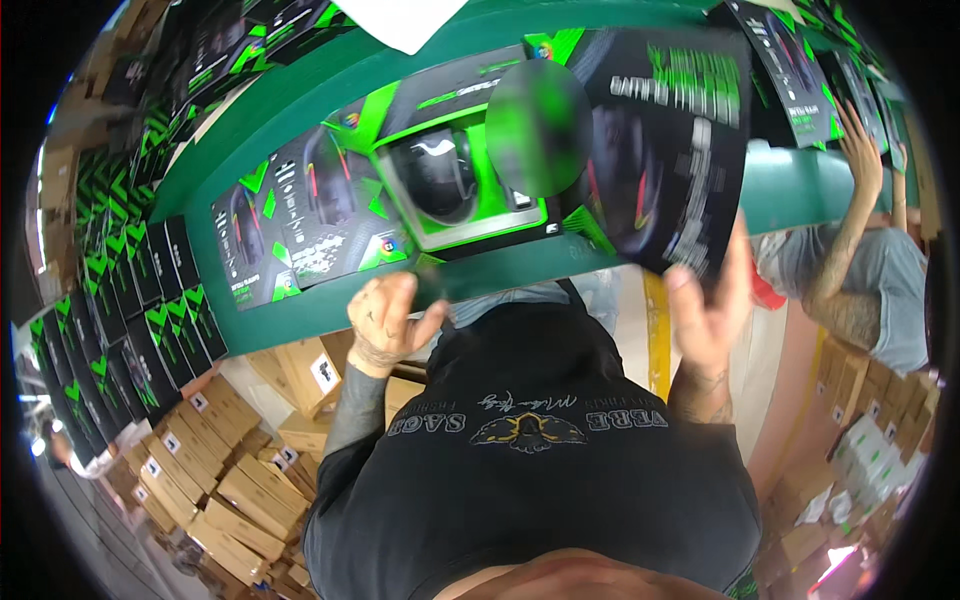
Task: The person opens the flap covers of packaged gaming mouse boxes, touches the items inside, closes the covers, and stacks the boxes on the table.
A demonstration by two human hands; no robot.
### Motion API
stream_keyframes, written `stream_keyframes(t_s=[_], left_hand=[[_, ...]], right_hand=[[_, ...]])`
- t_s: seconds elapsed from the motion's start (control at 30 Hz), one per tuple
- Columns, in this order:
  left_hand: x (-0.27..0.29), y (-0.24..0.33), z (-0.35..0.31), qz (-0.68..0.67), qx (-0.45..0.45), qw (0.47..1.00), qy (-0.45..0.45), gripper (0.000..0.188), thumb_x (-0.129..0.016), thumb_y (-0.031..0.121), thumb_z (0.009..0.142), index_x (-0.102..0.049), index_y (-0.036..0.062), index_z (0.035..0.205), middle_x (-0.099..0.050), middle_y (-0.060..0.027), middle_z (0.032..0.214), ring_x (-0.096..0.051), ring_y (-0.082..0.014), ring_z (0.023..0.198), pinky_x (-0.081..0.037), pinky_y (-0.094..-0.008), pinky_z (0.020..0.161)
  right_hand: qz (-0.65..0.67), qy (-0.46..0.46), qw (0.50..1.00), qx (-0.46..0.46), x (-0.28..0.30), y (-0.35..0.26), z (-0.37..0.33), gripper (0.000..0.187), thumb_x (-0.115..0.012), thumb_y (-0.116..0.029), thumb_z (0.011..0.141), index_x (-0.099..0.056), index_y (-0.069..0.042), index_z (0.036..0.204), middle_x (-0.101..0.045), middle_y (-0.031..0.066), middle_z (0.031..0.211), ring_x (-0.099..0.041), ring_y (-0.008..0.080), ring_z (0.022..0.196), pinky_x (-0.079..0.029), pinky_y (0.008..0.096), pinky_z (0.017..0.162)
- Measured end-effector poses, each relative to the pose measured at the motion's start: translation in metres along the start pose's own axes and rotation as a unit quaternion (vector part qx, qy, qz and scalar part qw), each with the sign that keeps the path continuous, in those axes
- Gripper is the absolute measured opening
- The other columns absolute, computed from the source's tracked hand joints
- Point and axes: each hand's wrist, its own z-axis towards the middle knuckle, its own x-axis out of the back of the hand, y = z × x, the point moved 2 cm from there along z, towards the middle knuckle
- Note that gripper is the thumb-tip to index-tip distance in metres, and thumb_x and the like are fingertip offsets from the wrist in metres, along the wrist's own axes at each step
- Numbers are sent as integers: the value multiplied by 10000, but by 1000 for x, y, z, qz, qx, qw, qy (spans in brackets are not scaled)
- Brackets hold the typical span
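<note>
My right hand point(708, 318) is at the lower edge of a tilted black-and-green mouse box point(690, 150), thumb on its front and fingers along its side edge. The box is smeared by motion. Beside it lies an opened mouse box point(480, 236) showing a black computer mouse point(436, 175) in a bright green frame. Whether these two parts are joined, I cannot tell. A round blurred patch covers the area between them. My left hand point(385, 315) is curled at the table's near edge, below the opened box, with a small dark blurred thing by its fingertips.
Two printed mouse boxes point(330, 205) lie left on the green table point(300, 325). More boxes point(130, 310) are stacked at far left. A white sheet point(405, 22) lies at the back. Another person's arm point(850, 200) reaches boxes at right. Brown cartons point(235, 490) fill the lower left.
</note>
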Motion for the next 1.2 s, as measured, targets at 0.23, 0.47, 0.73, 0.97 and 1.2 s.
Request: stream_keyframes(t_s=[0.23,0.47,0.73,0.97,1.2], left_hand=[[45,-74,45,94,151,963,-203,1055,-774,545,576,-341,6,1373,-384,-203,1391,-360,-362,1299,-329,-474,1034],[51,-82,37,136,61,982,-114,1018,-729,581,615,-361,-25,1346,-668,-114,1002,-658,-198,672,-522,-296,577],[58,-81,26,164,223,951,-141,1088,-744,622,551,-361,-12,1348,-410,-209,1362,-374,-345,1285,-345,-421,1033],[77,-96,32,106,214,953,-186,1036,-742,590,587,-362,2,1351,-573,-184,1188,-597,-303,1052,-509,-360,842],[45,-41,55,-197,200,932,229,1040,-790,417,644,-240,-30,1406,-585,-194,1143,-605,-270,1043,-537,-339,772]], right_hand=[[-32,187,980,-64,9,73,34,439,-525,-37,912,-386,16,1325,-439,150,1335,-488,236,1158,-429,338,946],[-23,226,965,-129,-4,130,35,307,-487,-147,961,-529,12,1220,-562,113,1197,-513,158,1100,-389,272,959],[-82,202,969,-116,-4,127,35,320,-479,-193,969,-573,40,1167,-604,85,1089,-533,132,971,-406,262,897],[-155,159,967,-124,6,135,29,296,-487,-178,962,-612,50,1104,-622,83,919,-536,125,824,-430,257,789],[-126,167,972,-112,2,132,34,293,-499,-180,956,-617,54,1088,-624,69,908,-520,107,811,-430,250,775]])
